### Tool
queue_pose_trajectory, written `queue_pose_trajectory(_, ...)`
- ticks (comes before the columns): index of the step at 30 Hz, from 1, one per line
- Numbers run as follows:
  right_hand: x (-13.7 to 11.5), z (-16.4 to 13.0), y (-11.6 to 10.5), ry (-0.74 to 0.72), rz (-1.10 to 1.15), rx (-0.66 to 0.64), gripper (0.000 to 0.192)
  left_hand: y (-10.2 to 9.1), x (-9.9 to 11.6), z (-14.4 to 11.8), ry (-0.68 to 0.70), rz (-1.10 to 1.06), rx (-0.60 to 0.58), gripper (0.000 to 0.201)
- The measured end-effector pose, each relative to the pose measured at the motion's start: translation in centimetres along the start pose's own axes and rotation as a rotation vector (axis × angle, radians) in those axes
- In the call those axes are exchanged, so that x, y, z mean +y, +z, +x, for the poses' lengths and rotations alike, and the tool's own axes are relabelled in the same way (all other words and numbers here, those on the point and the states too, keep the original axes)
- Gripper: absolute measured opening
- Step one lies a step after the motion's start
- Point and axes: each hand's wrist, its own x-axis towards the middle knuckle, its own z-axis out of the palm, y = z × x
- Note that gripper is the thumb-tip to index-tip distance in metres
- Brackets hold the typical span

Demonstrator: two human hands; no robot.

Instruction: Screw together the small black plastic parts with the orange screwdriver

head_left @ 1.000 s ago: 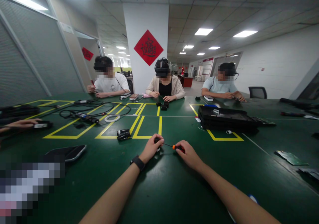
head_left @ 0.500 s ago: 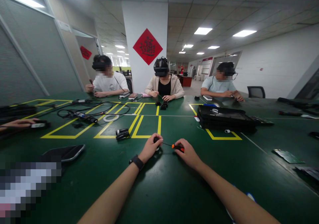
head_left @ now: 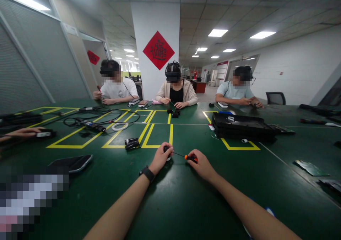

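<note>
My left hand is closed on a small black part held down on the green table. My right hand grips a small screwdriver with an orange and black handle. Its thin shaft points left and its tip meets the black part. A black watch sits on my left wrist. The two hands are a short span apart, just in front of the yellow floor-tape lines.
A small black device lies left of my hands, a dark flat case further left. A black tray stands at the right. Cables run at the left. Three people sit across the table. Another person's hand rests at the far left.
The hands stay on the black part and the screwdriver with almost no shift. The view has bobbed slightly.
</note>
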Motion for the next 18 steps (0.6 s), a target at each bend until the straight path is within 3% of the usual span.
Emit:
queue_pose_trajectory(10,0.01,0.01,0.02,0.004,0.071,-0.008,0.014,-0.13,0.20,0.23,-0.118,-0.306,0.046,0.032)
queue_pose_trajectory(18,-0.09,-0.11,-0.06,0.006,0.052,-0.030,0.015,0.09,-0.23,0.23,-0.104,-0.253,0.026,0.040)
